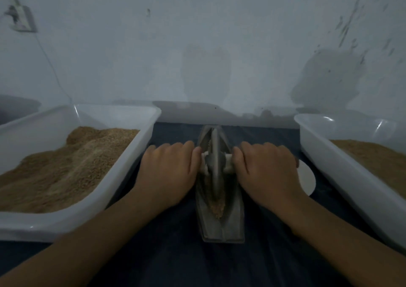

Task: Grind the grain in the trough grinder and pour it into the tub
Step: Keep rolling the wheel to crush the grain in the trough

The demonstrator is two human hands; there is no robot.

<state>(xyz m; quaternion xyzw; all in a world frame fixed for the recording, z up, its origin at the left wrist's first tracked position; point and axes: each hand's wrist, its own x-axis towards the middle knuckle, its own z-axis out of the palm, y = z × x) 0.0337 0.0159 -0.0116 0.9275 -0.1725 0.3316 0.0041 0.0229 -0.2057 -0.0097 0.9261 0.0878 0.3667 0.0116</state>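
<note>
A grey boat-shaped trough grinder [219, 220] lies lengthwise on the dark cloth in the centre. A grinding wheel [214, 154] stands on edge in its groove, on a pale axle handle [228, 165] that sticks out both sides. My left hand [169, 172] lies palm down over the left end of the axle, and my right hand [263, 170] covers the right end the same way. The fingers point forward and curl over the handle ends. Brownish ground grain [217, 209] sits in the near part of the groove.
A large white tub [123, 176] heaped with brown grain stands at the left. A second white tub [329, 154] with finer brown material stands at the right. A small white round dish [307, 179] lies beside my right hand. A pale wall rises close behind.
</note>
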